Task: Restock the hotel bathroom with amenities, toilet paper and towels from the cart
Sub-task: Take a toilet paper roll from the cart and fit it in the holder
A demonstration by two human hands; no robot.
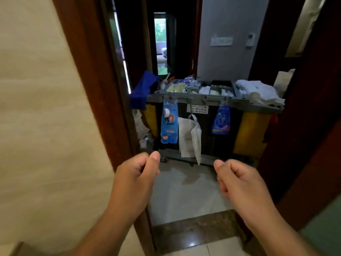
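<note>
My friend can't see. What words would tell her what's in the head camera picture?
A person's empty left grip and right grip, fingers curled, are held out toward a housekeeping cart beyond the doorway. Folded towels lie on its right end; blue packets and a white bag hang off its front.

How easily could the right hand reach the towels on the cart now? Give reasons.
Probably not from here: the right hand hangs short of the cart, with bare floor between. Nothing blocks the path, though; the towels lie uncovered on top, so a step forward should do.
</note>
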